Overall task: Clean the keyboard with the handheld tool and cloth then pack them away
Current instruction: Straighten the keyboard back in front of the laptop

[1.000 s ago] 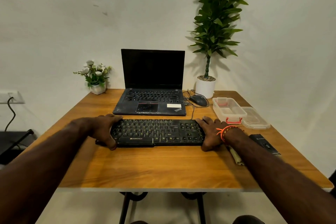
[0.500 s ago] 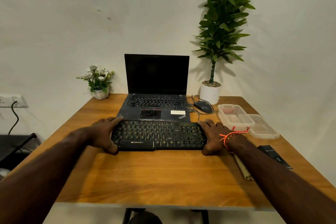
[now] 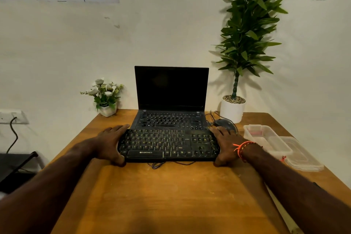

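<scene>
Both hands, left hand [image 3: 109,143] and right hand [image 3: 225,143], grip the dusty black keyboard's [image 3: 168,145] ends.

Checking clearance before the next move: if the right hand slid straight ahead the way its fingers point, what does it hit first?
Probably the black mouse. The right hand grips the keyboard at its right end, fingers pointing toward the wall; the mouse lies just beyond the fingertips, its cable next to it. Depth is uncertain from this view.

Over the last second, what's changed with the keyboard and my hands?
The keyboard has been lifted and tilted toward the laptop, its cable now showing underneath. The left hand and right hand still grip its two ends. The mouse and plastic box haven't moved.
</scene>
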